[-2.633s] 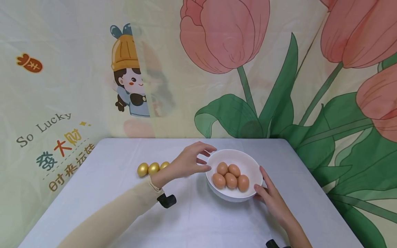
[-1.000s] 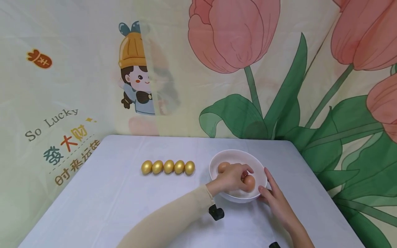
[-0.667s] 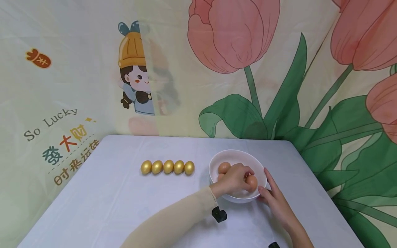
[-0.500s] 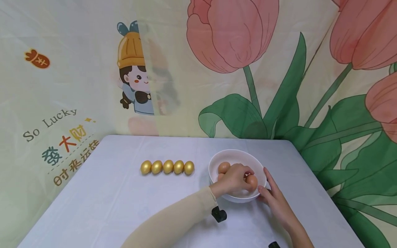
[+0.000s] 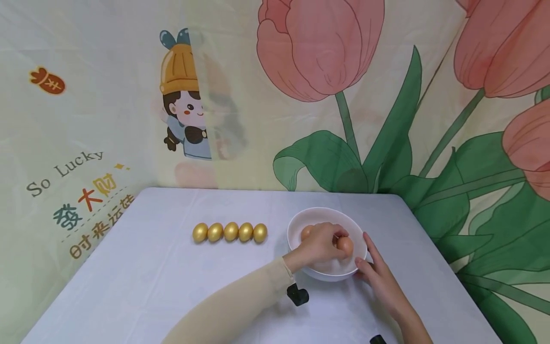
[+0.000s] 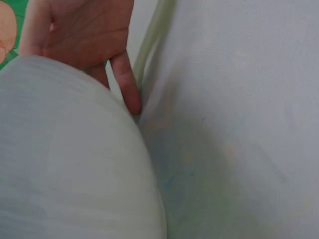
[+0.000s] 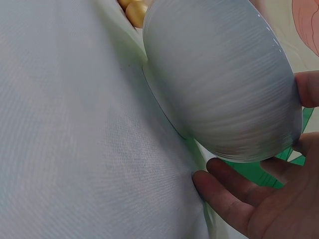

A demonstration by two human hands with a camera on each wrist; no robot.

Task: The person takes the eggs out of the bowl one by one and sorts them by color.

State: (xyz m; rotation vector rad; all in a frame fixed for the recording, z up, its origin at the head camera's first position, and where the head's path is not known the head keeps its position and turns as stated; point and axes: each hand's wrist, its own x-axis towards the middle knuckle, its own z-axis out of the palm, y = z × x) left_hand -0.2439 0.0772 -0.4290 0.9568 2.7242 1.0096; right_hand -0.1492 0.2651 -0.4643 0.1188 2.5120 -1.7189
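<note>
My left hand (image 5: pixel 320 243) reaches over the near left rim into a white bowl (image 5: pixel 305 217). Between its thumb and fingers it pinches a brown egg (image 5: pixel 345 247). Another brown egg (image 5: pixel 306 232) shows behind the hand; the hand covers the rest of the bowl's inside. My right hand (image 5: pixel 380 277) holds the bowl's right side, thumb near the rim. From the right wrist, that hand (image 7: pixel 279 194) is seen against the bowl's outer wall (image 7: pixel 224 79), lower fingers beneath it. The left wrist view shows the bowl (image 6: pixel 75 149) and the right hand (image 6: pixel 87 35), not the left hand.
Several golden eggs (image 5: pixel 231 231) stand in a row on the white-covered table (image 5: pixel 180 277), left of the bowl. A printed cloth (image 5: pixel 240 167) with tulips hangs behind the table's back edge. Black wrist cameras sit on both arms.
The left hand has gone from beside the bowl's left rim to inside it, onto a brown egg. Lately hand and egg have shifted slightly back and left. The right hand keeps its hold.
</note>
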